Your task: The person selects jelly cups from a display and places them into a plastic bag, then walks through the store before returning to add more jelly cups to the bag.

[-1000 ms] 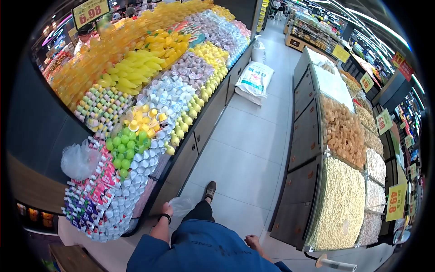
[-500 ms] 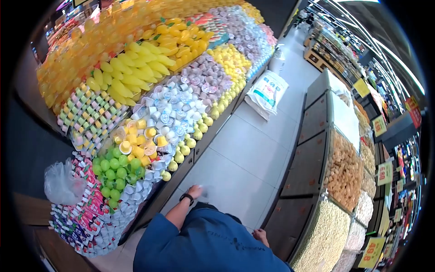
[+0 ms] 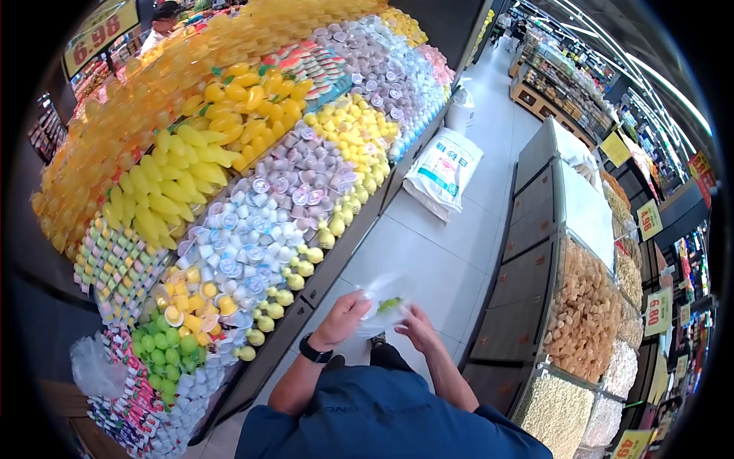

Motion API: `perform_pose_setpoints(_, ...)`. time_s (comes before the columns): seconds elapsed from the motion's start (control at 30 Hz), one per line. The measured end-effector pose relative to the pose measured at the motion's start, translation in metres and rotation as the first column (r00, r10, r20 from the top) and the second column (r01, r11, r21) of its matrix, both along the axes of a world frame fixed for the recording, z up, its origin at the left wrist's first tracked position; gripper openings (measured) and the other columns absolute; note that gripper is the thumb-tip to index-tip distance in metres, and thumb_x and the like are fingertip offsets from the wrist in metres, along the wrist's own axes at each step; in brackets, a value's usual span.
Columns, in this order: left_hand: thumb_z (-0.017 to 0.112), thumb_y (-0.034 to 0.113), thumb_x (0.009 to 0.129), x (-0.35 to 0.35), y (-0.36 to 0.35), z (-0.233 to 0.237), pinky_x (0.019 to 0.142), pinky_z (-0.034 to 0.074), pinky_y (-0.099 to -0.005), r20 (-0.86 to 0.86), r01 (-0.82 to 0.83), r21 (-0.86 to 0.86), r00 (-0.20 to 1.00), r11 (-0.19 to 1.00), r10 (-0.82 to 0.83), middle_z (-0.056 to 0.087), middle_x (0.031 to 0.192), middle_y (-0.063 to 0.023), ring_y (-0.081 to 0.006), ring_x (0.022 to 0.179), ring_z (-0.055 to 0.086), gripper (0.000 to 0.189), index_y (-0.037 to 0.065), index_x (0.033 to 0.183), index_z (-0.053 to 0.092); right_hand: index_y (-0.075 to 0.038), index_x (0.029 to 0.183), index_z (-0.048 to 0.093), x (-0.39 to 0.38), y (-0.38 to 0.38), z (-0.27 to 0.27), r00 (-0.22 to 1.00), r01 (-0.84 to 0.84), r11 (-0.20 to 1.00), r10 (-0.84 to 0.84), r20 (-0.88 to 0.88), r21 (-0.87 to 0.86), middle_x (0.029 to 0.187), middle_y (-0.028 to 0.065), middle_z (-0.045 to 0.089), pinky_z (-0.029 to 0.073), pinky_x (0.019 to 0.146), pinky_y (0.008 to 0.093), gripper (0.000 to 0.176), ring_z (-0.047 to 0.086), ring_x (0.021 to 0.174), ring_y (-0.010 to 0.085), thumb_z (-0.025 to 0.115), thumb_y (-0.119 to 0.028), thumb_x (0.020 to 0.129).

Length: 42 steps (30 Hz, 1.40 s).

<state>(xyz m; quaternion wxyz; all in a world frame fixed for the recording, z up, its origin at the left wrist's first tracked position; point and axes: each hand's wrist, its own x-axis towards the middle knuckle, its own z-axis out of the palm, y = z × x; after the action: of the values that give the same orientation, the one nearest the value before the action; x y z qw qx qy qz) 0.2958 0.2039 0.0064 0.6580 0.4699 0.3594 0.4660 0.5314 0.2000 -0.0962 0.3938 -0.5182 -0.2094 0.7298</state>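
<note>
Low in the middle of the view, both hands are raised over the aisle floor at a clear plastic bag (image 3: 376, 315) with something green inside. My left hand (image 3: 344, 318), below a dark wristband, is closed on the bag's left side. My right hand (image 3: 417, 327) is at the bag's right edge, its fingers curled towards the green item. Left of the hands, small yellow pear-shaped packs (image 3: 297, 281) line the edge of a sloping display of white cups (image 3: 248, 245) and green grape-like packs (image 3: 164, 349).
White printed sacks (image 3: 446, 170) lie on the floor ahead, beside the left display. Bins of brown pieces (image 3: 579, 314) and pale kernels (image 3: 556, 405) run along the right. Another clear bag (image 3: 98, 367) rests at far left. A person in a dark cap (image 3: 162, 27) stands behind the display.
Both hands have come up and together in front of the body, and the bag with the green item now shows between them. The view has shifted, and the capped person has appeared.
</note>
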Motion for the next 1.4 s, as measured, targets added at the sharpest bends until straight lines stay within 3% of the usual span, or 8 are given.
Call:
perform_pose_setpoints(0.2,0.048,0.017,0.096,0.034,0.027,0.034,0.065,0.041,-0.0198,0.01,-0.216,-0.013,0.976,0.976,0.216,0.056,0.083,0.0048,-0.0021,0.074,0.048,0.026,-0.001,0.111,0.06,-0.006,0.105,0.063,0.02,0.107,0.029,0.919,-0.393,0.899,0.376,0.119,0.196,0.088,-0.0011,0.062,0.044,0.066,0.0219,0.019,0.054,0.075,0.0071,0.062,-0.012,0.087)
perform_pose_setpoints(0.33,0.05,0.019,0.094,0.033,0.017,0.068,0.069,0.042,-0.0198,0.109,-0.502,-0.053,0.856,0.863,0.505,0.06,0.09,0.0029,-0.0028,0.077,0.05,0.029,-0.002,0.113,0.059,-0.004,0.1,0.059,-0.002,0.139,0.131,0.946,-0.065,0.789,-0.145,0.288,0.611,0.081,-0.0002,0.055,0.04,0.064,0.0252,0.012,0.047,0.073,0.0073,0.057,-0.004,0.089)
perform_pose_setpoints(0.43,0.049,0.019,0.094,0.033,0.016,0.081,0.069,0.042,-0.0199,0.134,-0.648,-0.048,0.75,0.76,0.648,0.061,0.091,0.0025,-0.0027,0.078,0.051,0.029,-0.001,0.113,0.059,-0.002,0.098,0.058,-0.016,0.154,0.181,0.973,-0.229,0.252,0.045,0.225,0.94,0.09,0.0077,0.06,0.045,0.07,0.03,0.019,0.054,0.078,0.0195,0.056,0.006,0.081)
perform_pose_setpoints(0.53,0.049,0.02,0.095,0.03,0.026,0.097,0.069,0.042,-0.0205,0.201,-0.707,-0.024,0.69,0.707,0.696,0.062,0.093,0.0017,-0.0028,0.078,0.052,0.029,0.0,0.113,0.059,-0.002,0.1,0.063,-0.052,0.18,0.209,0.74,-0.559,-0.229,0.295,0.604,0.797,0.091,0.0161,0.064,0.048,0.07,0.0383,0.015,0.061,0.079,0.03,0.059,-0.004,0.085)
perform_pose_setpoints(0.63,0.053,0.025,0.095,0.021,0.033,0.11,0.074,0.046,-0.0238,0.276,-0.765,-0.02,0.614,0.643,0.739,0.063,0.101,-0.0025,-0.0066,0.085,0.057,0.034,0.0,0.119,0.056,-0.003,0.103,0.063,-0.071,0.2,0.188,0.433,-0.761,-0.301,0.426,0.795,0.576,0.087,0.0133,0.065,0.048,0.07,0.0397,0.019,0.061,0.076,0.0315,0.063,-0.01,0.085)
perform_pose_setpoints(1.0,0.062,0.024,0.091,-0.043,0.031,0.093,0.085,0.05,-0.038,0.452,-0.91,0.009,0.373,0.414,0.81,0.056,0.124,-0.0157,-0.0234,0.103,0.06,0.058,0.001,0.138,0.037,-0.004,0.104,0.063,-0.123,0.2,0.212,0.269,-0.916,-0.23,0.26,0.927,0.33,0.067,0.0094,0.061,0.048,0.059,0.037,0.031,0.06,0.062,0.0285,0.072,-0.015,0.077)
perform_pose_setpoints(1.2,0.064,0.018,0.087,-0.073,0.015,0.09,0.071,0.048,-0.0375,0.129,-0.822,0.394,0.492,0.411,0.861,0.058,0.104,-0.0159,-0.022,0.084,0.059,0.055,0.001,0.133,0.04,-0.004,0.091,0.062,-0.165,0.224,0.216,0.202,-0.858,-0.41,0.287,0.936,0.31,0.068,0.0119,0.061,0.049,0.057,0.0421,0.019,0.061,0.063,0.0328,0.07,-0.011,0.075)
perform_pose_setpoints(1.4,0.071,0.023,0.083,-0.08,0.046,0.095,0.053,0.042,-0.0363,0.406,-0.832,0.538,0.395,0.134,0.824,0.059,0.085,-0.0121,-0.0189,0.061,0.055,0.044,0.002,0.115,0.048,-0.005,0.092,0.063,-0.205,0.266,0.212,0.144,-0.679,-0.61,0.435,0.889,0.409,0.075,0.0113,0.063,0.049,0.059,0.0402,0.02,0.062,0.067,0.0316,0.071,-0.012,0.075)
